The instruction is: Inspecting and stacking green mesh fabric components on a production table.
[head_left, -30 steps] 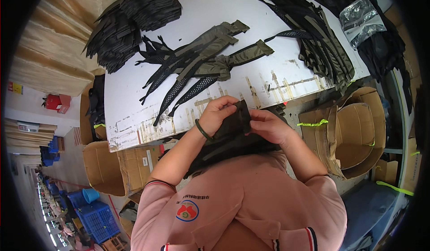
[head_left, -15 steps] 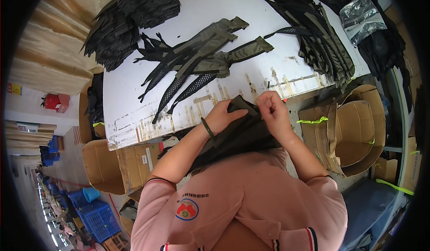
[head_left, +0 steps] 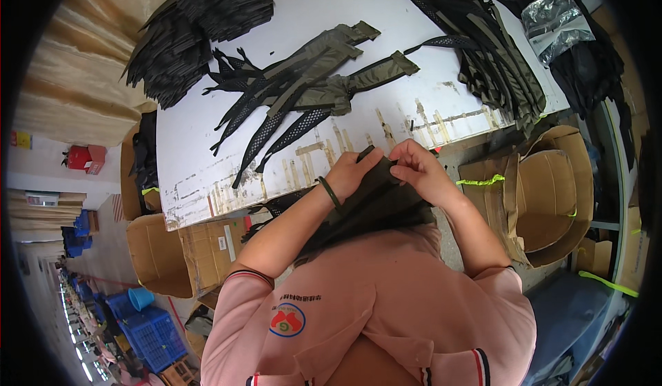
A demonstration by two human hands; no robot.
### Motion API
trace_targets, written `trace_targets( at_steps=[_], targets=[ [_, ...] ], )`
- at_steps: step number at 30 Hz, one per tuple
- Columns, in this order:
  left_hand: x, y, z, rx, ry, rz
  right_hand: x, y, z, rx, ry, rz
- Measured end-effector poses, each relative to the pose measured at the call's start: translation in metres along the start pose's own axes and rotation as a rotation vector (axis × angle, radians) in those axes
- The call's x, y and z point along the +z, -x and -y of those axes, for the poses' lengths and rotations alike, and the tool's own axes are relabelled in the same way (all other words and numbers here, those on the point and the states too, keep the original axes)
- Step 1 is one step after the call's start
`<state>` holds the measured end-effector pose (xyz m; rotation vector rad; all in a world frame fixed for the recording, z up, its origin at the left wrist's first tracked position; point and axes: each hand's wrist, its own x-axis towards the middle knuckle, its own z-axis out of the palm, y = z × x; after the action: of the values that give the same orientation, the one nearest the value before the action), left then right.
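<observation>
Head view, L to R. Lower L of frame: blue crates [head_left: 148, 338] line the floor w/ a blue basin [head_left: 141, 298] at their upper end. Just R of them, an open cardboard box [head_left: 160, 258] stands by the table's near-L corner, prob. so it's within reach. Upper L: a black stack [head_left: 227, 7] of cut pieces, layered close, seemingly to keep the bulk off the middle of the white table [head_left: 200, 145]. Upper ctr: mesh strips [head_left: 310, 76] w/ olive ends, loosely overlapped & fanned, likely so single ones lift off easily.

Ctr of frame: dark cloth [head_left: 379, 203], below the table's near edge, gathered against the person's front, which prob. takes its weight & frees the fingers for the top edge. Left hand [head_left: 353, 174], dark bangle [head_left: 329, 191] at its wrist, grips that edge, thumb on top, other fingers mostly hidden behind; looks like the anchor. Right hand [head_left: 419, 172], just beside it, has thumb & index bent together at the cloth's R upper corner, apparently pinching it; exact contact is too small to be sure.

Upper R: olive-black pile [head_left: 496, 62], lined up roughly one way, prob. for tidy counting. R side: second box [head_left: 489, 224], neon strip [head_left: 483, 182] over its rim. Far upper R: clear plastic bag [head_left: 555, 24] on black fabric.
</observation>
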<state>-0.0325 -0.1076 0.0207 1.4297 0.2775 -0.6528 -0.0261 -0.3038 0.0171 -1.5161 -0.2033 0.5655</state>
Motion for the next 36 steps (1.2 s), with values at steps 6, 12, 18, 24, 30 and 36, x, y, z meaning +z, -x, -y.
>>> trace_targets(
  at_steps=[6, 12, 18, 24, 30, 36],
  targets=[
    [-0.016, -0.016, 0.024, 0.269, -0.384, 0.034, -0.010, 0.012, 0.005, 0.055, 0.157, -0.037],
    [-0.022, 0.023, 0.085, 0.842, -1.159, 0.130, -0.043, 0.035, -0.003, 0.340, 1.066, 0.269],
    [-0.043, 0.005, 0.061, 0.833, -1.044, 0.180, -0.033, 0.006, 0.035, 0.164, 1.067, -0.036],
    [-0.110, -0.080, -0.026, 0.912, -1.067, -0.548, 0.015, -0.024, 0.021, -0.093, 0.948, 0.054],
    [-0.126, -0.108, -0.044, 0.664, -1.413, -0.589, 0.035, -0.013, 0.000, -0.108, 0.819, 0.410],
    [-0.091, -0.074, -0.052, 0.886, -1.075, -0.324, 0.022, -0.016, 0.000, -0.541, 0.709, -0.285]
  ],
)
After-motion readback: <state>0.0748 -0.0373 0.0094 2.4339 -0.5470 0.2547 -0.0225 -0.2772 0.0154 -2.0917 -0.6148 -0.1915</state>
